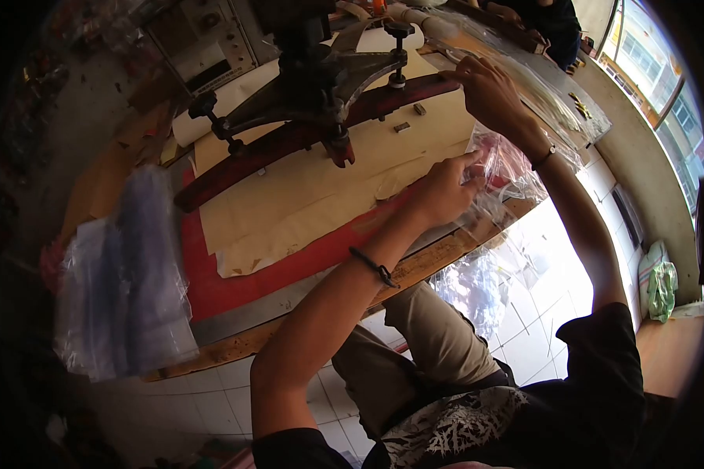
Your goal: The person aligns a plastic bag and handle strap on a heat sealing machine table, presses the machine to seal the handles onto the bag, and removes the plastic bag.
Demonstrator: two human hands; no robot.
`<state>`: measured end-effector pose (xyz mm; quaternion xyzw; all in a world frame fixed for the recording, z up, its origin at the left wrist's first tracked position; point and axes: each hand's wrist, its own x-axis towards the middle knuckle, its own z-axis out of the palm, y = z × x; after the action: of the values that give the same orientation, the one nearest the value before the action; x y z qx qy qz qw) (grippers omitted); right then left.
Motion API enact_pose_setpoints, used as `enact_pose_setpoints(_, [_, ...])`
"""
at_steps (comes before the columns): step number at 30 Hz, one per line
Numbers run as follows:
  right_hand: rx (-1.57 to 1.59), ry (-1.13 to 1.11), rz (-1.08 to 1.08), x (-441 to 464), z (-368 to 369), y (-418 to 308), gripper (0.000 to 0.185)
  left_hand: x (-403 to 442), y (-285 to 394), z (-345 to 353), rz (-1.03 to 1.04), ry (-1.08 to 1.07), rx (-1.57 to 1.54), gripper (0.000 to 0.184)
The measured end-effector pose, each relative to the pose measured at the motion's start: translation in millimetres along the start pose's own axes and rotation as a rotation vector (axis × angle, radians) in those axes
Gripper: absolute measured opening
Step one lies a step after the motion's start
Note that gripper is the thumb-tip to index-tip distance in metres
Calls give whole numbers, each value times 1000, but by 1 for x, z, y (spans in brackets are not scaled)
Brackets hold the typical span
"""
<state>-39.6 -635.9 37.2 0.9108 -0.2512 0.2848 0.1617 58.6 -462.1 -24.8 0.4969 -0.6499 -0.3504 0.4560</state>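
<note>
My left hand point(448, 191) is over the right end of the work surface, thumb and fingers closed on the edge of a clear plastic bag point(485, 176). My right hand point(493, 94) is higher up, its bent fingers close together at the right end of the dark red press bar point(289, 141). Whatever those fingers hold, if anything, is hidden. Below the bar, a worn tan sheet point(328, 187) lies on a red mat point(235, 293). Two small metal blocks point(401, 127) rest on the sheet near the bar.
A black machine head point(305, 62) with adjusting knobs point(399, 30) carries the bar. A stack of clear bags point(125, 281) hangs over the table's left end. More plastic point(555, 94) lies at the upper right, where another person point(555, 27) is at work. The wooden table edge point(414, 270) runs before my knees.
</note>
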Motion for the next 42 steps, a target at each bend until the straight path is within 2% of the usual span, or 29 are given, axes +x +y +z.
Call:
enact_pose_setpoints(7, [48, -2, 10, 3, -11, -1, 45, 0, 3, -1, -7, 5, 26, 51])
enact_pose_setpoints(16, [109, -47, 16, 0, -2, 5, 51, 1, 0, 0, 20, 1, -30, 51])
enact_pose_setpoints(28, [-182, 59, -96, -1, -3, 7, 45, 2, -3, -1, 22, -9, -27, 52])
enact_pose_setpoints(31, [-28, -26, 4, -8, -15, 9, 40, 3, -6, 1, 38, 3, -30, 52])
enact_pose_setpoints(34, [209, 14, 139, -41, -45, 15, 29, 3, -4, 0, 32, 1, 7, 52])
enact_pose_setpoints(35, [263, 3, 243, -58, -56, 19, 25, 3, -3, -1, 29, -11, -5, 53])
enact_pose_setpoints(40, [358, 8, 693, -206, -77, 52, 24, 1, 2, -3, 33, -28, 0, 54])
enact_pose_setpoints(42, [276, 70, 834, -281, -68, 51, 32, 3, -8, -1, 92, -7, 25, 54])
